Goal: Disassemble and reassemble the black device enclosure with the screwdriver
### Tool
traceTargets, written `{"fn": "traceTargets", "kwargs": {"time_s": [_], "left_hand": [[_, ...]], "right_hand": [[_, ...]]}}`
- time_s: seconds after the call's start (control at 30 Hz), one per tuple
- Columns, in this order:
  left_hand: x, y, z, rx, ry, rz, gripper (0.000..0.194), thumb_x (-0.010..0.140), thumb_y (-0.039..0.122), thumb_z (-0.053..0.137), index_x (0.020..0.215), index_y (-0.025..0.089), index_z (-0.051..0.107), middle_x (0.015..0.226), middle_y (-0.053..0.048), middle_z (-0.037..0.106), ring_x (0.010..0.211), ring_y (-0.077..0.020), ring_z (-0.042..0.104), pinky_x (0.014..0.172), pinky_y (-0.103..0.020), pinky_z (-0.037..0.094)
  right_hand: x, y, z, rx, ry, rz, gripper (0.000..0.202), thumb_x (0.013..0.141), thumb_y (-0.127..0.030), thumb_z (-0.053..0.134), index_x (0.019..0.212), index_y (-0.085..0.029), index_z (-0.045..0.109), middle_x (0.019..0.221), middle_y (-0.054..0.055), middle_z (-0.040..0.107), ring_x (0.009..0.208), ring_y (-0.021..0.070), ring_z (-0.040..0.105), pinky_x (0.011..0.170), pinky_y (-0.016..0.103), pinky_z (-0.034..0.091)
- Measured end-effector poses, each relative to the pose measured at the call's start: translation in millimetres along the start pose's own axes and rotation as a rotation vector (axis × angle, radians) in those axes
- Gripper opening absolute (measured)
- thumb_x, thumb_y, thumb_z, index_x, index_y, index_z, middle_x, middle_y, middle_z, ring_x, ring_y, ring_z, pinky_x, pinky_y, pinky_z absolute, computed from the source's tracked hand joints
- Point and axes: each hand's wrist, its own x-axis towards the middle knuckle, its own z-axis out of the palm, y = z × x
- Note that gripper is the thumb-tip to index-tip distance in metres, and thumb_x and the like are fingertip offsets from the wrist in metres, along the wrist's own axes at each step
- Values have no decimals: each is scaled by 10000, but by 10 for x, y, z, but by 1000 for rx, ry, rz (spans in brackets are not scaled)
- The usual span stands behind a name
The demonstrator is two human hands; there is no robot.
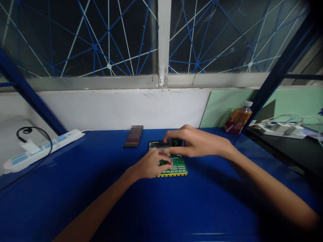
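Observation:
A green circuit board (180,165) with a yellow front edge lies on the blue table (161,208). My left hand (152,163) rests over its left part, thumb and fingers pinched on something small that I cannot make out. Behind the board, a dark tray-like case (153,144) is partly hidden by both hands. My right hand (193,141) hovers over the case and the board's back edge, its thumb and index finger apart. Beneath its fingers stands a dark object with green marks (176,142), mostly covered; whether the hand touches it is unclear.
A dark phone (133,137) lies behind to the left. At the far left is a white power strip (45,151) with a black cable. A bottle (238,117) stands at the back right, near another power strip (282,129) on a black surface.

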Motion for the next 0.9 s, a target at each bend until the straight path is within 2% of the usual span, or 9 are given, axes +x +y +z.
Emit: {"fn": "traceTargets", "kwargs": {"time_s": [0.1,0.2,0.33,0.5,0.7,0.77,0.9], "left_hand": [[-3,-2,4,10,-14,-8,183,851,250,566,825,185,736,822,-42,710,774,-178,635,729,-298,471],[-1,2,4,25,-7,-1,162,844,250,589,813,189,736,819,-34,710,785,-177,634,741,-290,467],[0,1,10,92,53,10,111,802,250,649,762,197,737,778,-30,703,807,-202,625,738,-311,456],[2,5,8,78,64,-5,119,794,267,659,757,176,726,767,-51,691,791,-208,632,734,-321,468],[12,79,-44,-15,29,25,130,836,232,605,828,180,724,822,-44,707,798,-186,645,747,-313,475],[12,87,-53,-47,25,22,141,846,210,585,840,180,723,826,-41,710,785,-175,649,742,-301,480],[10,48,-33,-68,33,-27,116,825,218,623,814,172,729,790,-36,717,759,-176,652,726,-296,485]], "right_hand": [[9,-32,16,-122,52,29,370,904,-476,458,969,-147,613,510,-40,458,451,87,347,477,255,215],[10,-34,26,-185,61,29,334,904,-443,474,1017,-158,608,488,-53,416,449,92,337,488,254,203],[9,-45,32,-198,31,-12,280,892,-349,498,1087,-165,579,541,-34,476,485,105,375,507,260,219],[-22,-105,-5,-96,-33,-12,351,869,-282,504,1206,-185,501,730,25,614,562,124,452,530,263,264],[-72,-126,-52,-108,-36,1,372,829,-249,528,1194,-182,500,708,13,605,556,120,459,512,252,266],[-66,-115,-44,-107,-34,-12,345,840,-280,526,1168,-174,517,689,8,594,528,110,433,500,252,250],[-34,-86,-12,-178,24,18,376,862,-468,506,1061,-157,579,551,-26,480,484,106,372,489,265,208]]}}
